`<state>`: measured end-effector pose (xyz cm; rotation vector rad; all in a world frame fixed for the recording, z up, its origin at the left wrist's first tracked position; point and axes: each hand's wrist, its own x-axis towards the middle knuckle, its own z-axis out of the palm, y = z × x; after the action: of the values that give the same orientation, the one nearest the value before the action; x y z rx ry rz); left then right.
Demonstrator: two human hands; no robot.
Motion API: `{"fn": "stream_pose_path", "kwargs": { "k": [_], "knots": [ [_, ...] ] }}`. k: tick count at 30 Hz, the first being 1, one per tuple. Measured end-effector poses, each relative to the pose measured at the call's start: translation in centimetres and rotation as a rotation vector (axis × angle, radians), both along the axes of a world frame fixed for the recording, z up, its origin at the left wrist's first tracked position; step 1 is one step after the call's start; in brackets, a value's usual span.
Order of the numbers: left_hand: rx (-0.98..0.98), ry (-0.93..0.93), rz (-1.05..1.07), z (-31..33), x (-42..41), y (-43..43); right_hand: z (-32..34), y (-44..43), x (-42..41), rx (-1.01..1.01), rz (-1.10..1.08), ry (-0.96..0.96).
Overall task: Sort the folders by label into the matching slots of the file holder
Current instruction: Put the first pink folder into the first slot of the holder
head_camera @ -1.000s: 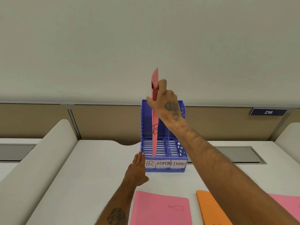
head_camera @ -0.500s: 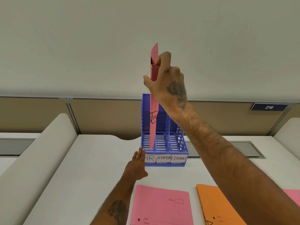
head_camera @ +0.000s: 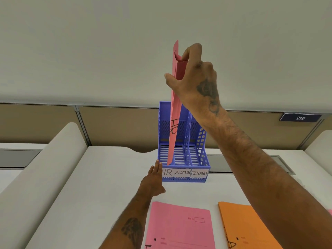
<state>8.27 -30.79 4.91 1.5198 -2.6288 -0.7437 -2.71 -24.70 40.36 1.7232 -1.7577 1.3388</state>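
My right hand (head_camera: 195, 81) grips the top of a red folder (head_camera: 173, 126) marked HR, held upright and edge-on above the blue file holder (head_camera: 198, 150). The folder's lower end hangs over the front of the leftmost slot, labelled HR; the other slots read ADMIN and FINANCE. All three slots look empty. My left hand (head_camera: 152, 180) lies flat on the desk with straight fingers touching the holder's front left corner. A pink folder (head_camera: 179, 225) and an orange folder (head_camera: 246, 229) lie flat on the desk near me.
The white desk (head_camera: 100, 186) ends at a tan partition (head_camera: 116, 124) behind the holder. Padded white dividers (head_camera: 41, 169) flank the desk on both sides. A sign reading 216 (head_camera: 300, 117) hangs on the partition at the right. A sliver of another pink folder shows at the right edge.
My right hand has lifted the red folder higher and closer, its lower end still over the HR slot. My left hand has stayed at the holder's corner.
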Motion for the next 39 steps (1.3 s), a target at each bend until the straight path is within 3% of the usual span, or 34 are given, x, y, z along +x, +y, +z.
{"fn": "stream_pose_path", "kwargs": {
  "k": [20,39],
  "knots": [
    [0.01,0.007,0.012,0.3,-0.1,0.1,0.9,0.4,-0.4,-0.035,0.034,0.006],
    [-0.008,0.078,0.005,-1.4,0.4,-0.1,-9.5,-8.0,-1.5,0.133,0.023,-0.088]
  ]
}}
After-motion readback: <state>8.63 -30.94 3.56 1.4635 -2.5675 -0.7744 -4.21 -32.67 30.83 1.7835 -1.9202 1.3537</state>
